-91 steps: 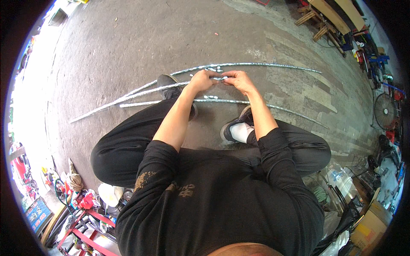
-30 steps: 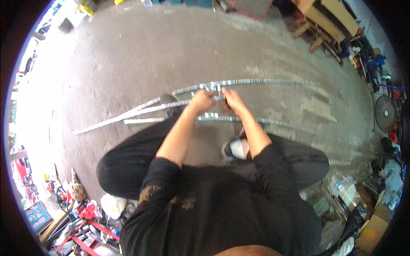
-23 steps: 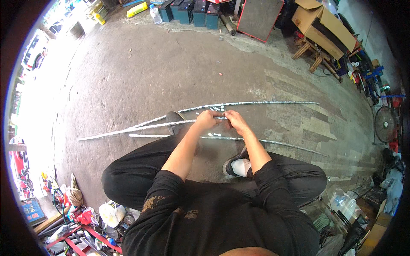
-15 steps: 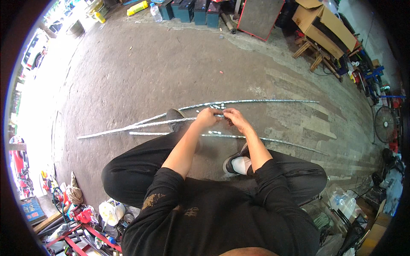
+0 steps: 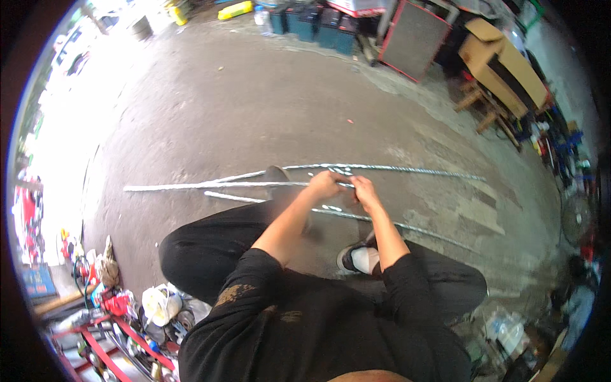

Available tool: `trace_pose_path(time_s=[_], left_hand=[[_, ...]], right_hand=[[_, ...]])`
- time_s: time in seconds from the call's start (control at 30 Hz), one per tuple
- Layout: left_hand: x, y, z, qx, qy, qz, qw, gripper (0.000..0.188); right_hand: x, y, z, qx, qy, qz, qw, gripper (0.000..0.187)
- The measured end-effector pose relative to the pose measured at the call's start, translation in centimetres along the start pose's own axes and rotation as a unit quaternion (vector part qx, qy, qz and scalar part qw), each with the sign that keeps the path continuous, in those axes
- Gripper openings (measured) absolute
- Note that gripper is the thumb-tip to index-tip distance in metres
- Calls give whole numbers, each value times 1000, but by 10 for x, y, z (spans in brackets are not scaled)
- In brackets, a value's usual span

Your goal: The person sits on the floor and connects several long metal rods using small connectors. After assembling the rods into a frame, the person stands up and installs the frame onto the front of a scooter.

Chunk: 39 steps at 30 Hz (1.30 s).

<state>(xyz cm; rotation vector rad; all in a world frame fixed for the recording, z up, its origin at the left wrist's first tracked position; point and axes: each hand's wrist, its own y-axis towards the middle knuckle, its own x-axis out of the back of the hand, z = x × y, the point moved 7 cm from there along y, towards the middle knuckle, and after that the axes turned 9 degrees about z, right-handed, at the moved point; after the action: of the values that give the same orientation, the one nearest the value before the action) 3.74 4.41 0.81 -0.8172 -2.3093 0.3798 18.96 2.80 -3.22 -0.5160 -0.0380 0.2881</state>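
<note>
1. Since 0.5 s ago: view rolled. Left hand [image 5: 326, 184] and right hand [image 5: 366, 193] still meet at right end of the long, thin, silver, metal-looking segmented strip [image 5: 248, 184] (landmark: "held strip"). No clear shift on floor.
2. Grip: left fingers pinched on held strip; right fingertips bunched at its tip, can't tell if clamped or just touching.
3. Progress, judged: partway. Held strip looks continuous left of hands; short shiny silver loose pieces lie unattached on its near side [image 5: 331, 208] and far side. Amount left: unclear.
4. Near side of held strip: black shoe with white sock [image 5: 365, 260], then second silver segmented strip [image 5: 229, 197].
5. Under held strip: dark shoe [image 5: 276, 174], in the way.
6. Just beyond held strip: third silver segmented strip [image 5: 414, 170].
7. Well beyond held strip: brown cardboard box [image 5: 503, 70], grey red-edged flat panel [image 5: 415, 41], dark teal blocks [image 5: 324, 32].
</note>
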Motion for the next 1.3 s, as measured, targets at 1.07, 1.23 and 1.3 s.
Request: trace_pose_path(time_s=[1.07,1.23,1.3], left_hand=[[-8,25,26,-21,6,5,1000,37],[-10,24,22,-16,-7,17,1000,38],[-10,26,25,-15,-4,15,1000,39]], right_hand=[[-2,21,-16,105,-78,-88,988,43],[3,19,-22,46,-28,-59,997,43],[5,16,-15,91,-27,-48,994,44]])
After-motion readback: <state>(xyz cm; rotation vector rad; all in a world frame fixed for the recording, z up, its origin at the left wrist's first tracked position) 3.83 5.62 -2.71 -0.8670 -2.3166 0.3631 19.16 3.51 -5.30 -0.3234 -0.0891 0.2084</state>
